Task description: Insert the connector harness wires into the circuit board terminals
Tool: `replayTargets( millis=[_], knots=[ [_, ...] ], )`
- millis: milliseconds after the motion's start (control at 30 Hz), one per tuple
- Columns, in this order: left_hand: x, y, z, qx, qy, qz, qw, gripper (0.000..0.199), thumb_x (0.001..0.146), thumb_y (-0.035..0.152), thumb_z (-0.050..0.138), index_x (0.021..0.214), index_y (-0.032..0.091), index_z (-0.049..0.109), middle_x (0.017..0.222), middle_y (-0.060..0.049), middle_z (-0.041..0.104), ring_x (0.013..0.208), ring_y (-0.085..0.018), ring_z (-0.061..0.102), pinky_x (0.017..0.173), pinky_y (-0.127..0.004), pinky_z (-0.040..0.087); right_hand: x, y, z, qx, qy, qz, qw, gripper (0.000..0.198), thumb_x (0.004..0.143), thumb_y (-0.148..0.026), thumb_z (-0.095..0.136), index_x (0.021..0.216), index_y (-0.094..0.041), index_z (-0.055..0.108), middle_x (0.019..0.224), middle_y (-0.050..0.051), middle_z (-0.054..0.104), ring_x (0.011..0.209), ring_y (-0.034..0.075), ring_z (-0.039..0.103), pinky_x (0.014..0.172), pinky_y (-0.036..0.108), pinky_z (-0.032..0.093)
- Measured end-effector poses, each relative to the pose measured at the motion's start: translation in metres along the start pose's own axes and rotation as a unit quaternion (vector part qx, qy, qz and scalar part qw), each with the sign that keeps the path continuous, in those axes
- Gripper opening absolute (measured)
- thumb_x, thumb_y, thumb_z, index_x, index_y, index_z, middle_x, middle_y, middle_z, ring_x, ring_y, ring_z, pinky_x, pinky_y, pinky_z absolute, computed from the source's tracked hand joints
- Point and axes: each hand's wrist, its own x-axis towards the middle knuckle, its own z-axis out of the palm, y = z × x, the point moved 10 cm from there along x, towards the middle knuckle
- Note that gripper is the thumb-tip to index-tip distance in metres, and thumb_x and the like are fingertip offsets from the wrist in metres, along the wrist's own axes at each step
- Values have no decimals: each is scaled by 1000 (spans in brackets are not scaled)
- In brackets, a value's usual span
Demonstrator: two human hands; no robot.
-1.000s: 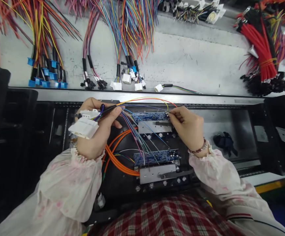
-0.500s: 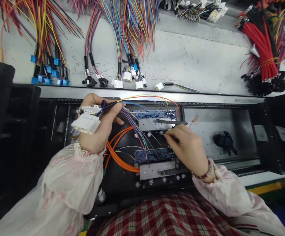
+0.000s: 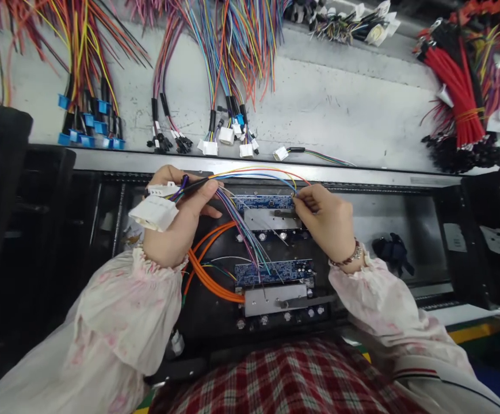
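Note:
My left hand (image 3: 183, 215) is closed round a wiring harness at its black sleeve (image 3: 194, 187). White plug connectors (image 3: 153, 213) stick out on its left side, and loose purple, green and grey wires (image 3: 243, 233) hang down over the boards. From the sleeve, red, yellow and blue wires arch across to the upper blue circuit board (image 3: 267, 202). At that board's right end my right hand (image 3: 325, 221) pinches a blue wire (image 3: 275, 177) near its end. Its fingertips hide the wire's tip and part of the board. A grey metal plate (image 3: 260, 219) lies along this board.
A second circuit board (image 3: 271, 272) with a metal plate (image 3: 258, 303) lies nearer me. Thick orange cables (image 3: 204, 276) curve in from the left. Bundled harnesses (image 3: 228, 86) and red wires (image 3: 459, 98) lie on the back shelf. A dark cloth-like item (image 3: 394, 253) is at right.
My right hand has moved up and slightly left, from beside the upper metal plate to the upper board's right end, and now pinches a blue wire. My left hand keeps its hold.

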Motion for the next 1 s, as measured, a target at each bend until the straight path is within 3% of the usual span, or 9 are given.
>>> replayTargets(
  millis=[433, 600, 700, 767, 900, 1000],
  knots=[
    [-1, 8, -2, 10, 26, 30, 999, 39, 62, 17, 86, 76, 18, 50, 72, 1, 69, 65, -21, 73, 36, -19, 55, 2, 3, 2, 1, -12, 5, 1000, 4, 87, -22, 60, 88, -20, 63, 75, -1, 70, 66, 13, 66, 64, 26, 50],
    [-2, 7, 0, 9, 7, 27, 1000, 38, 65, 20, 88, 78, 20, 52, 75, 1, 68, 66, -20, 73, 39, -21, 58, 1, -37, -2, -60, 10, -52, 997, 12, 89, -29, 63, 91, -17, 62, 85, 5, 66, 78, 18, 62, 70, 32, 49],
    [-3, 6, 0, 8, -4, 30, 1000, 37, 69, 22, 86, 82, 22, 52, 77, 1, 68, 71, -20, 73, 42, -21, 59, -1, -66, 18, -71, -78, -103, 989, 13, 91, -26, 58, 86, -16, 63, 89, 9, 62, 84, 21, 59, 75, 35, 49],
    [-3, 6, -2, 10, 5, 33, 999, 38, 68, 23, 87, 82, 22, 51, 78, 1, 67, 71, -20, 73, 42, -21, 60, -1, -70, 21, -66, -106, -108, 986, 13, 91, -22, 55, 83, -15, 63, 89, 9, 61, 84, 20, 59, 74, 34, 49],
    [-2, 6, 0, 22, -10, 47, 999, 39, 71, 29, 86, 85, 22, 50, 83, 0, 67, 69, -21, 73, 39, -23, 59, 7, -51, -2, -64, -24, -82, 994, 11, 91, -19, 55, 87, -16, 65, 85, 7, 63, 77, 18, 60, 69, 31, 47],
    [-2, 7, -2, 40, -2, 64, 997, 38, 71, 30, 86, 86, 22, 52, 82, 1, 65, 68, -19, 72, 41, -24, 61, 13, -45, -3, -25, 2, -88, 996, 8, 90, -18, 58, 91, -18, 66, 84, 3, 69, 76, 14, 64, 69, 27, 47]
  ],
)
